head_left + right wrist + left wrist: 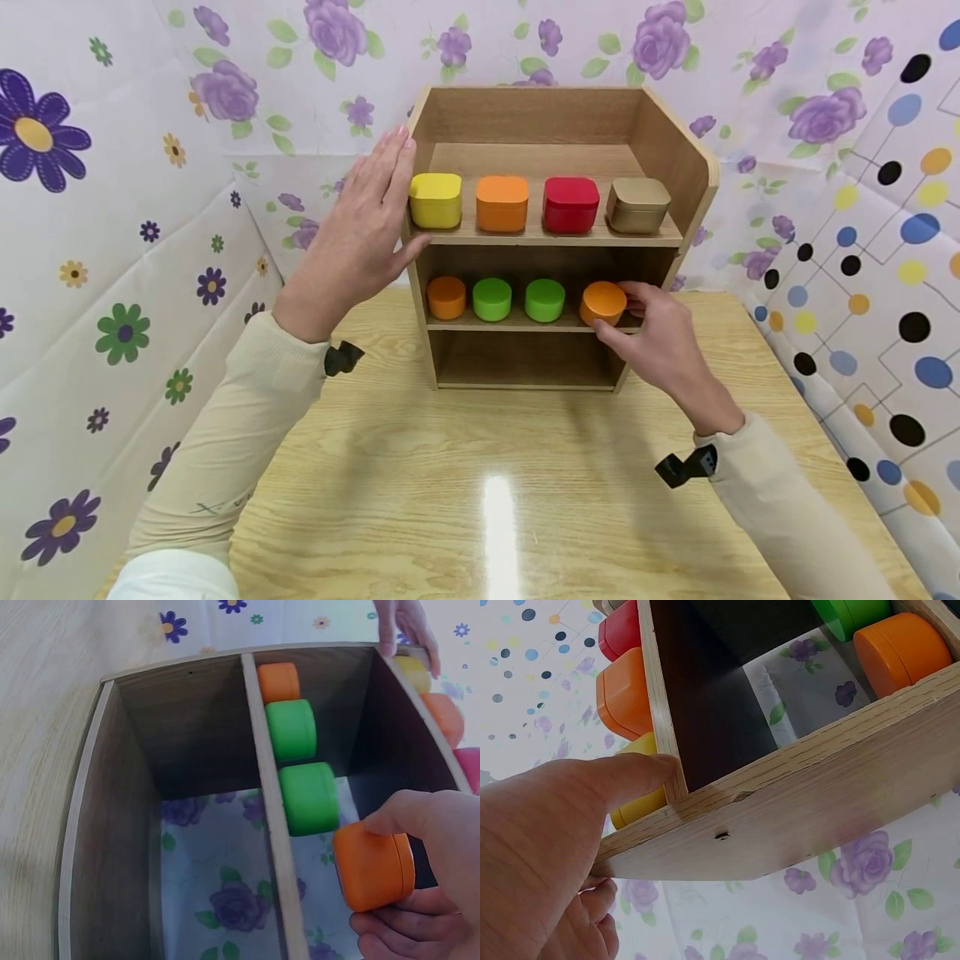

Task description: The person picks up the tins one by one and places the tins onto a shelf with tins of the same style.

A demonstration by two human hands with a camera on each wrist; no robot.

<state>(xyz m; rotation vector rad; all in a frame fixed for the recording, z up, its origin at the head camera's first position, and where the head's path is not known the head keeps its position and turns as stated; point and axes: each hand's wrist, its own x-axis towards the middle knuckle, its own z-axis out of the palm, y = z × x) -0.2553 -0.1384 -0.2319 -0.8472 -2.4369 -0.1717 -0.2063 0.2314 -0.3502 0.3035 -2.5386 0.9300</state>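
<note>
My right hand (660,337) pinches an orange round lidded box (602,303) between thumb and fingers, at the right end of the middle shelf (517,326). In the right wrist view, this orange box (367,866) appears slightly apart from the shelf board. To its left stand two green round boxes (544,300) and another orange round box (447,297). My left hand (360,225) rests with straight fingers against the left side of the wooden shelf unit (525,114). Its thumb (641,776) touches the front edge of the upper shelf, beside a yellow box (436,200).
Orange (502,203), red (571,205) and brownish-gold (637,205) rounded rectangular boxes line the upper shelf beside the yellow one. The unit stands on a wood-grain table (420,483). Flowered sheeting (285,83) hangs behind, and dotted sheeting (885,275) is at the right.
</note>
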